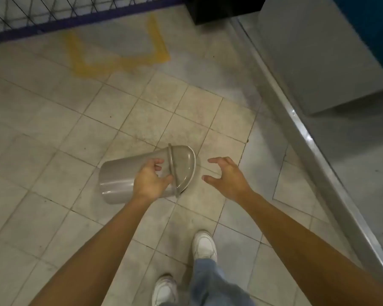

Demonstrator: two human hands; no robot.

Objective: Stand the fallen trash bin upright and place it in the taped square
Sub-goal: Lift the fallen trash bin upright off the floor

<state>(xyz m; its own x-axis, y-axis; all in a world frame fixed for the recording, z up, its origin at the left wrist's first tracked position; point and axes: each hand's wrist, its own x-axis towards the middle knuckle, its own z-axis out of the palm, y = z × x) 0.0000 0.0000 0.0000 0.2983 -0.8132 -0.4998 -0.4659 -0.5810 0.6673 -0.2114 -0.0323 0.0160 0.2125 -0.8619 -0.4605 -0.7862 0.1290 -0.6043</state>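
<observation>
A grey plastic trash bin (119, 177) lies on its side on the tiled floor, its domed lid (184, 166) pointing right. My left hand (149, 178) is wrapped over the bin's body just behind the lid rim, fingers curled on it. My right hand (227, 177) hovers to the right of the lid, fingers spread, not touching it. The taped square (117, 47), marked in yellow tape, is on the floor further ahead, near the fence.
A dark wire fence (53, 16) runs along the far left. A black box (221, 8) stands at the far middle. A grey cabinet (318, 54) and a metal floor rail (301, 129) border the right. My white shoes (205, 246) are below.
</observation>
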